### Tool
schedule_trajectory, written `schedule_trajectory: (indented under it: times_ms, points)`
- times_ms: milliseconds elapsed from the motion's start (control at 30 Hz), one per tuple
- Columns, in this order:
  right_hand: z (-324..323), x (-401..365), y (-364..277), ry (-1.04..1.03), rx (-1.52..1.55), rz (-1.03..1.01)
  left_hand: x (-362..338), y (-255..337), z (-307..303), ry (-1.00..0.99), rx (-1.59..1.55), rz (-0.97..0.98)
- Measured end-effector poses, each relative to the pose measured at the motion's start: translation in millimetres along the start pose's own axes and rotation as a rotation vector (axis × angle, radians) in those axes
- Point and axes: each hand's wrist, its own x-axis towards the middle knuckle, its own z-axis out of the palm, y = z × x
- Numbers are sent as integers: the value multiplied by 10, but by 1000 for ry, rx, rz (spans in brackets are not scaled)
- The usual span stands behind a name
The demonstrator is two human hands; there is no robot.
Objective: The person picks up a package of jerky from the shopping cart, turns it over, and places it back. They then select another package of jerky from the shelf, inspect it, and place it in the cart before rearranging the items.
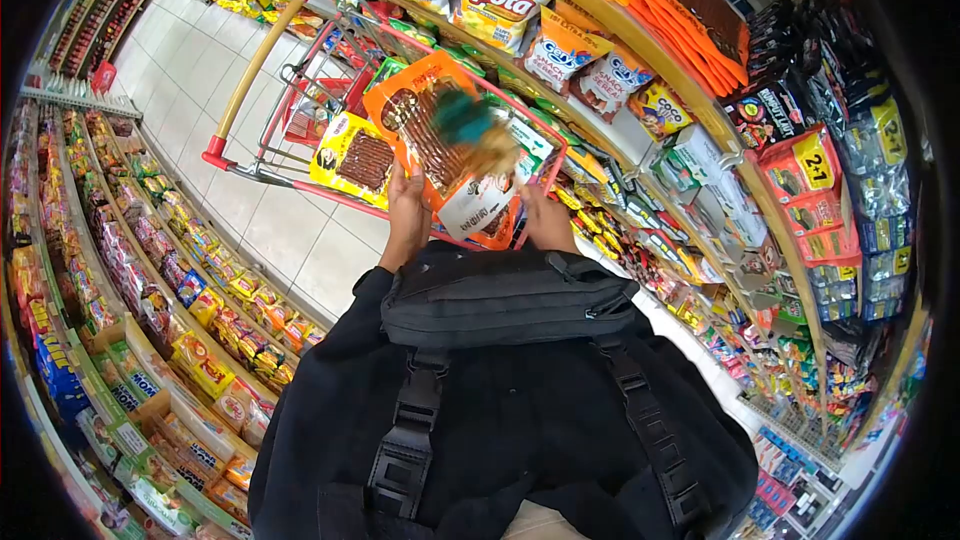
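Head view, shop aisle. Both hands are up in front of the chest, above a black bag (505,295) strapped on the front. They sit just over the near rim of a red cart (250,172).

Left hand (408,212): grip pressed shut on the low edge of an orange pkt (410,110). Thumb side is hidden, so can't tell how deep the hold goes. Held by the bottom, so the pkt stands up w/ its front & brown-stick picture facing the camera.

Right hand (548,222): grip closed on a white-green pkt (480,202), which overlaps the orange one on the right. Its top is blurred. An orange edge shows under it, poss. a third pkt, can't tell.

Both pkts are fanned over the cart, not in it.

Counts:
- 2 hands.
- 2 pkts clearly held.
- 1 yellow pkt (352,155) lying flat in the cart, left of the held ones. More goods lie farther in, too jumbled to count.
- 3 crisp bags (497,0) w/ the same red logo on the far right shelf, leaning face-out.

Tiled floor (200,70) runs between the shelves.
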Motion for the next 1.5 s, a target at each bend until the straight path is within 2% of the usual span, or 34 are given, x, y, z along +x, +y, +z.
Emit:
schedule_trajectory:
  times_ms: [33,67,100,167,200,300,333,467,567,600,633,700,733,867,933,967,1000,1067,1100,1133,1167,1200,1300,1333,1433,1467,1500]
  points:
    - [39,85,160,70,34,96,11,11,-15,-5,5,11]
    - [45,162,358,176,302,6,4,27,-47,-8,14,21]
    - [53,202,490,247,400,59,-6,29,-95,-1,-5,13]
    - [-146,204,284,281,469,111,24,18,-174,-7,-38,-11]
    - [-199,233,269,219,402,24,10,50,-166,-23,-28,-70]
    - [-357,247,19,-7,654,192,15,-2,-230,-83,-57,-208]
    - [-468,232,-231,-57,848,235,-2,9,-172,-90,-37,-240]
    - [-449,407,-95,-220,1313,172,13,-46,-97,-88,82,-247]
    - [-506,457,-222,-213,1145,252,19,-50,-137,-57,72,-264]
    - [-487,462,-322,-150,1026,287,35,-46,-161,-75,98,-277]
    - [-402,507,-228,-150,932,237,63,-95,-210,-71,189,-289]
    - [-401,515,-362,-107,1021,145,111,-156,-269,-58,371,-310]
    - [-384,549,-370,-109,958,99,88,-149,-275,-80,596,-325]
    - [-195,605,-435,-143,691,-84,60,-278,-218,-136,337,-541]
    - [-89,569,-565,-237,705,-234,89,-344,-146,-182,168,-540]
    - [-124,543,-599,-356,719,-155,121,-378,-96,-207,85,-537]
    - [-235,479,-734,-475,730,-75,164,-405,-36,-149,14,-537]
    - [-275,391,-786,-639,828,34,380,-606,-393,-525,-503,-509]
    - [-213,361,-695,-538,761,-44,453,-682,-526,-712,-763,-479]
    - [-134,329,-589,-436,694,-121,355,-513,-347,-127,-389,-465]
    - [-87,284,-478,-332,626,-195,330,-411,-304,-158,-452,-437]
    - [-209,192,-524,-305,327,-237,306,-348,-316,-186,-516,-410]
    - [-120,-144,-268,-150,-48,-375,271,-235,-379,-209,-576,-377]
    - [5,-167,-34,-18,-51,-372,297,-243,-410,-198,-562,-374]
    - [-76,-7,284,49,115,118,342,-325,-457,-150,-511,-372]
    - [-83,9,315,87,192,196,346,-334,-477,-137,-502,-366]
    - [-78,-16,213,44,158,113,350,-336,-494,-127,-492,-364]
